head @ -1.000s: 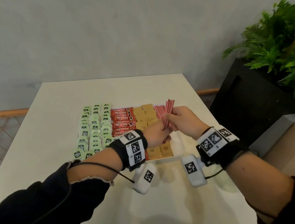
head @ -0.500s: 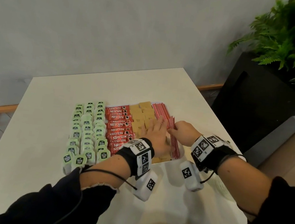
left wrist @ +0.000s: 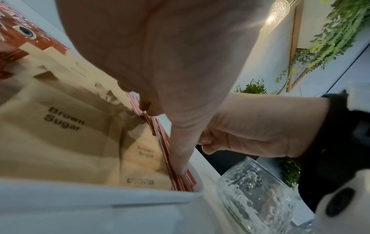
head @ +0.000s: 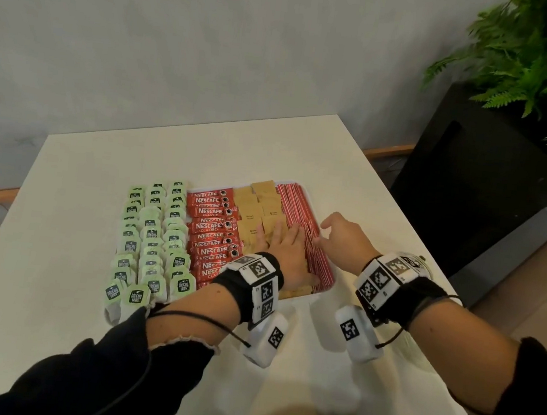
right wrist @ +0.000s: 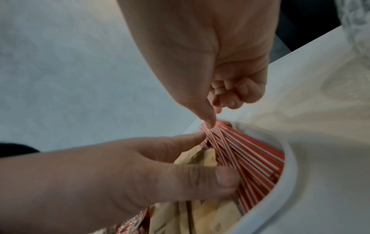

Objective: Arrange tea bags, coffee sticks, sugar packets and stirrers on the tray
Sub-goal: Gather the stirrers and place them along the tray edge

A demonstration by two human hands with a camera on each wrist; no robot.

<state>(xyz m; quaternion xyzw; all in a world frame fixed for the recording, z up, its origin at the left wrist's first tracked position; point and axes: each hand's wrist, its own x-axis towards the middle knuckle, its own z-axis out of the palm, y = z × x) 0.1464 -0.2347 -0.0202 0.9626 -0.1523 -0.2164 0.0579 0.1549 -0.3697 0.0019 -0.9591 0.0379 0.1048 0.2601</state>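
Red-striped stirrers (head: 301, 224) are lying on the three o'clock side of the tray (right wrist: 290, 158); the left hand (head: 285, 253) is pressing them flat-fingered, while the right hand (head: 343, 242), fingers (right wrist: 230, 95) curled, is touching them with its thumb (right wrist: 208, 121)

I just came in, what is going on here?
A person is laying out drink supplies on a tray. Tea bags, coffee sticks and sugar packets lie in rows. Both hands are at the striped stirrers along the right rim: the left hand lies flat over their inner edge, the right hand touches them with one fingertip.

Black sleeves (head: 82, 376), black wrist straps (head: 425, 301), white tag-printed blocks (head: 267, 338), thin cables (head: 198, 318)
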